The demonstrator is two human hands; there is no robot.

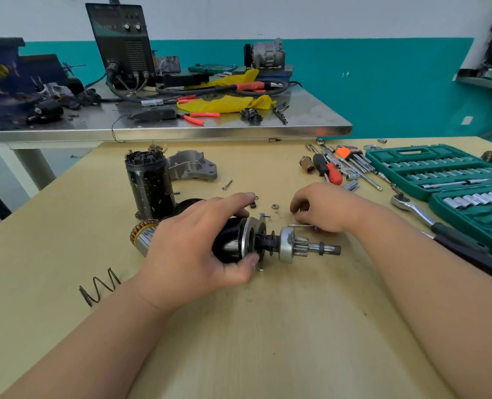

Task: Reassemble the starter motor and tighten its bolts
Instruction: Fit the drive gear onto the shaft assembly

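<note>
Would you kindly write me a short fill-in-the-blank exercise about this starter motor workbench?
The left hand grips the ___ housing, while the right hand pinches a thin metal tool.
The socket set case is coloured ___.
The motor cylinder stands ___ on the wooden table.
Missing words: black; green; upright.

Open tabletop [268, 326] up front, black housing [150, 185] upright behind left, socket case [411, 152] right

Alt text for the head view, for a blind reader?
A left hand grips a black starter lying on a table, its shaft pointing right; the right hand holds a thin tool beside it. A socket set lies at right.
</note>
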